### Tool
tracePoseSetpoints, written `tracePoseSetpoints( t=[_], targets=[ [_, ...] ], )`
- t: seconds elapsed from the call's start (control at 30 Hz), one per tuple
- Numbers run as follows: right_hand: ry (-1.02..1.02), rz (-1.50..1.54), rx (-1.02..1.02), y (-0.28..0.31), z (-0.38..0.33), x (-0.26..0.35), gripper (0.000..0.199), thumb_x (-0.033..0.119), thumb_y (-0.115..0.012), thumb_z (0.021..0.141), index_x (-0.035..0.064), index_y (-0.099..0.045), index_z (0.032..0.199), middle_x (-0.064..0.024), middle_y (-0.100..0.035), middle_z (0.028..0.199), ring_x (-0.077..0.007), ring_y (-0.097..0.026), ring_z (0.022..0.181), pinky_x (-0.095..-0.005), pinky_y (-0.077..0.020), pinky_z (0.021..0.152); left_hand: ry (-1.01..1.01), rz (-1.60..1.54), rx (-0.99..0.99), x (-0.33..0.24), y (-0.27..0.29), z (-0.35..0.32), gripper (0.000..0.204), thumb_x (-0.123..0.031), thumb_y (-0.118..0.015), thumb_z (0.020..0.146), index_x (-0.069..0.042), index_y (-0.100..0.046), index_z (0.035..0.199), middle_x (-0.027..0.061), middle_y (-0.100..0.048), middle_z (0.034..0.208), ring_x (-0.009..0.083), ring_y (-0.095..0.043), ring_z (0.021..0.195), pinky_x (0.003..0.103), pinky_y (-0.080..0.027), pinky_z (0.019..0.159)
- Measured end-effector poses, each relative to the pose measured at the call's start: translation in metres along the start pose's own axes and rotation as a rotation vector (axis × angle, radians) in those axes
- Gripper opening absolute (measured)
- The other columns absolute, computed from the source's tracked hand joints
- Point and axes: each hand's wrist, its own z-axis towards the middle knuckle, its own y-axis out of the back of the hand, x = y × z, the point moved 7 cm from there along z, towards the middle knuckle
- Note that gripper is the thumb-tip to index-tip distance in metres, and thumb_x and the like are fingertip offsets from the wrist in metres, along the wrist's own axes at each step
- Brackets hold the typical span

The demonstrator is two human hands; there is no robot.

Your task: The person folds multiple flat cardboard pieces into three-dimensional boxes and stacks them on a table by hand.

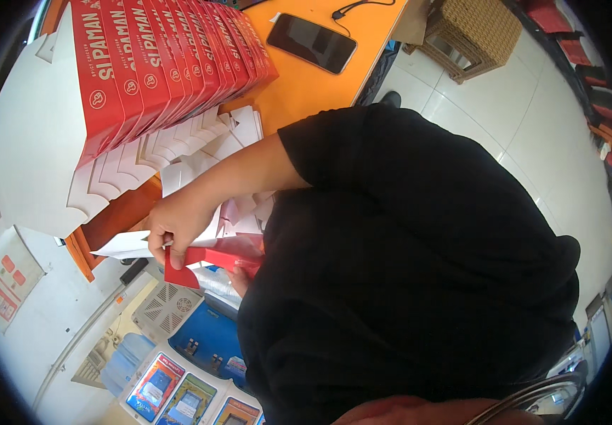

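Note:
My right hand (178, 225) reaches in from the black sleeve and pinches the edge of a red and white cardboard food box (210, 256) between thumb and fingers. Only a few fingertips of my left hand (238, 279) show, against the same box near my shirt; the rest is hidden behind my body. The box looks partly folded, with flaps at angles. White and pinkish card pieces (246, 212) lie under my right forearm. Just beyond it stands a long row of nested red food boxes (150, 78) with white insides.
A dark phone (312, 44) and a black cable (352, 10) lie on the orange table (299, 88). A woven stool (472, 35) stands on the white tiled floor. Beside the table are a blue and white machine (210, 333) and a poster on the wall (8, 280).

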Motion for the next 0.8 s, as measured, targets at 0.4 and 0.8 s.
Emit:
tracePoseSetpoints(
  t=[0.4,0.8],
  targets=[
    [0.093,-0.621,0.433,-0.048,0.002,0.002,0.022,0.019,-0.072,0.076,0.0090,-0.071,0.095,-0.0107,-0.069,0.091,-0.0302,-0.065,0.088,-0.0451,-0.0497,0.073,0.002,-0.013,-0.008,0.002,0.000,0.000,0.044,-0.030,-0.055,0.096,0.003,-0.050,0.124,0.0176,-0.057,0.116,0.0256,-0.057,0.102,0.039,-0.047,0.086],
    [-0.016,-0.581,0.503,-0.052,-0.012,0.002,0.016,0.013,-0.070,0.069,0.0102,-0.073,0.085,-0.0103,-0.068,0.084,-0.0298,-0.065,0.081,-0.0434,-0.0503,0.069,-0.023,-0.044,0.020,-0.003,-0.013,0.005,0.042,-0.030,-0.055,0.097,0.004,-0.052,0.122,0.0176,-0.058,0.113,0.0252,-0.058,0.099,0.039,-0.048,0.084]
  ],
)
